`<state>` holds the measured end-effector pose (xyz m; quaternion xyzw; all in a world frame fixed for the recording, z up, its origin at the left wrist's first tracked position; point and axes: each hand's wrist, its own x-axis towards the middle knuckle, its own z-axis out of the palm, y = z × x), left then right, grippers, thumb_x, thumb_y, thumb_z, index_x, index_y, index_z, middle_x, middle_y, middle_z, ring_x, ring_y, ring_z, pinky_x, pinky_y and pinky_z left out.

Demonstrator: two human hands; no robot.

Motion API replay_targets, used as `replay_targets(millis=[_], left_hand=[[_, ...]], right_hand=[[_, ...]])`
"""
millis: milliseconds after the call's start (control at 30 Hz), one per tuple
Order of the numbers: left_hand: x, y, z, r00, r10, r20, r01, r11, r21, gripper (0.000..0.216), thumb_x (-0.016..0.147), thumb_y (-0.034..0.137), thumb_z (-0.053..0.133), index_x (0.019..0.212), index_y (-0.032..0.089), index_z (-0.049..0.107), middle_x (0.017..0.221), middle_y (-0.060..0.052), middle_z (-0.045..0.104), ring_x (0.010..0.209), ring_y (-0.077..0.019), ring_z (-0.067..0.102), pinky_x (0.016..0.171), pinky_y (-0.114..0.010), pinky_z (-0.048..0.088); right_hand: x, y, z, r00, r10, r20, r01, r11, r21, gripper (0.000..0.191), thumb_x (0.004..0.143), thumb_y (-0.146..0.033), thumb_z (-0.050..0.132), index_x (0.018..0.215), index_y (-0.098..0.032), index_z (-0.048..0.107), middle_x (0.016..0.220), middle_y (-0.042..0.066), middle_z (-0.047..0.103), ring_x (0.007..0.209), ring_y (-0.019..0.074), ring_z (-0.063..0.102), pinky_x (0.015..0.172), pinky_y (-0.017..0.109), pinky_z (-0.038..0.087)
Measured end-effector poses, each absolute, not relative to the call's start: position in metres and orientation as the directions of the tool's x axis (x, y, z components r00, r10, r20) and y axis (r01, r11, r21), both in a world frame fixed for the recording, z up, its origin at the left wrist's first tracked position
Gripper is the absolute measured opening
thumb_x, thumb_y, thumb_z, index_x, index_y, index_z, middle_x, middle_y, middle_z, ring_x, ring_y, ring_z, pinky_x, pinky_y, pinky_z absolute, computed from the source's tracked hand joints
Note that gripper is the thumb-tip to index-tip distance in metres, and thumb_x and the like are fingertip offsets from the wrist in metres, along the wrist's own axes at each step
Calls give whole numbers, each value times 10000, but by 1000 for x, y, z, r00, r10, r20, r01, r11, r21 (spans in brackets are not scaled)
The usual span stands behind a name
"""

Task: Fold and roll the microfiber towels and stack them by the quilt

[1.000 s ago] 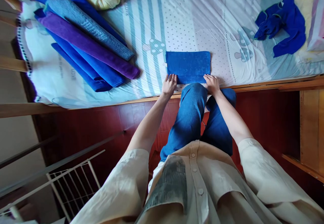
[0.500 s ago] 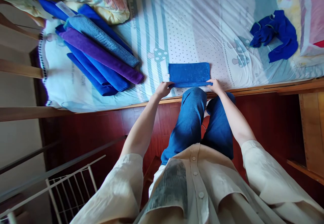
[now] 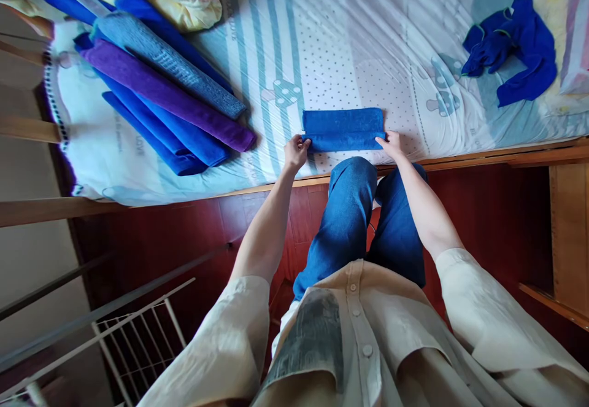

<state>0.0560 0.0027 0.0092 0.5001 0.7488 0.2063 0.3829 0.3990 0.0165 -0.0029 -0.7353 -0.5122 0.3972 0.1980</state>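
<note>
At your far left, wooden rails [image 3: 30, 129] stand by the head of the bed, and below them a white wire rack [image 3: 138, 333] rises from the floor side. On the bed, just right of the rails, dark pom-pom trim [image 3: 54, 97] edges pale fabric. Next to it lies a slanting bundle of long, folded or rolled cloths: a purple cloth [image 3: 170, 95] in the middle, a grey-blue textured cloth [image 3: 172, 64] beside it on the far side, and plain blue ones [image 3: 179, 160] on the near side and behind. A yellowish quilt [image 3: 197, 8] is bunched beyond the bundle.

Further right, your left hand [image 3: 297, 151] has thumb and fingers pinched together on the left end of a blue cloth [image 3: 343, 126]. This cloth lies flat on the patterned sheet [image 3: 381, 69], near the bed's front edge, just beyond your knees in blue jeans [image 3: 352, 204]; its near side is folded over into a narrow strip running from hand to hand. Your right hand [image 3: 391, 145] pinches that strip's right end, its thumb and fingers closed on the fabric.

Well apart to the right, a crumpled dark-blue cloth [image 3: 529, 57] lies loosely twisted, near pale pink-and-white bedding [image 3: 577, 32]. Below, at the far right, stands wooden furniture [image 3: 570, 229].
</note>
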Motion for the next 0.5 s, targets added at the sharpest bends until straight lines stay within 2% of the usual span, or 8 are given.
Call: replay_targets(millis=[100, 267, 400, 500], left_hand=[[59, 7, 7, -234, 912, -336, 611, 407, 679, 95, 939, 312, 616, 928, 219, 597, 965, -86, 714, 1051, -265, 695, 960, -326, 511], [60, 0, 4, -250, 904, -347, 619, 424, 661, 84, 948, 320, 595, 929, 239, 581, 1028, -117, 739, 1121, -309, 706, 1005, -381, 517], [62, -6, 4, -285, 888, -360, 593, 459, 662, 77, 952, 317, 597, 918, 252, 575, 1025, -129, 753, 1190, -331, 692, 1045, -410, 523], [64, -8, 5, -308, 871, -382, 581, 490, 650, 102, 940, 270, 624, 869, 258, 551, 985, -127, 745, 1232, -341, 681, 1070, -411, 514]], right_hand=[[398, 16, 1, 181, 893, -413, 625, -429, -653, 301, 920, -314, 771, 734, -240, 546, 758, 18, 618, 791, 200, 611, 815, 322, 544], [396, 12, 2, 175, 884, -433, 630, -439, -641, 357, 914, -378, 806, 722, -246, 535, 668, -12, 565, 732, 185, 585, 759, 293, 523], [397, 9, 0, 175, 873, -455, 636, -453, -625, 388, 911, -394, 802, 700, -251, 509, 656, -19, 560, 715, 179, 579, 743, 286, 523], [398, 8, -3, 150, 902, -405, 666, -395, -632, 345, 935, -395, 755, 721, -255, 523, 678, -9, 582, 733, 188, 592, 771, 303, 547]])
